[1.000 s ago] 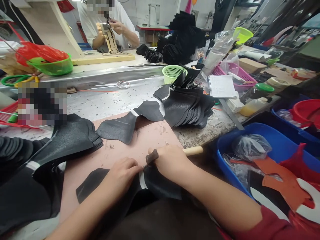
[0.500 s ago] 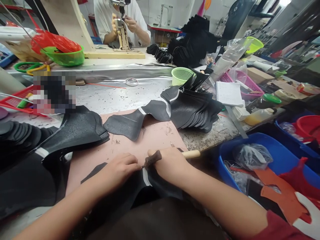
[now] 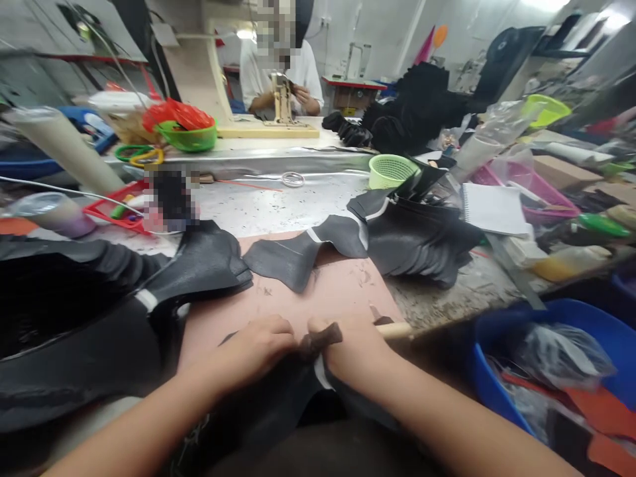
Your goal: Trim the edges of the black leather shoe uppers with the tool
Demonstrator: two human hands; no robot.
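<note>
Plainly, long silver metal-topped workbench (image 3: 233, 212): it spreads out before me, flecked with small dark scraps.
Co-worker in a white top (image 3: 309, 69): across from me, behind a cream-coloured sewing machine (image 3: 282, 99).
Blue plastic tub (image 3: 497, 331): low at my right, holding clear plastic and flat orange pieces.
Flat pinkish board (image 3: 328, 295): directly ahead of me, at the bench's near edge.
Left stack of black leather-like pieces (image 3: 201, 268): fanned out, one end reaching over the board's left side.
Right stack of black leather-like pieces (image 3: 417, 232): near the board's far right corner, just beside a round pale-green mesh basket (image 3: 390, 172).
Single black leather-like piece with a white band (image 3: 293, 255): across the board's far edge, between both stacks, partly arched.
Black leather-like workpiece (image 3: 278, 404): under my hands at the board's near side, dropping toward my lap; my forearms hide much of it.
My right hand (image 3: 355, 344): fingers wrapped round a dark-headed hammer with a pale wooden handle (image 3: 322, 339), its head over the workpiece.
My left hand (image 3: 268, 338): fingers bent and close together, tips beside the hammer head; whether they pinch anything, I cannot tell.
Narrow white strip (image 3: 322, 372): on the workpiece, just below the hammer head.
</note>
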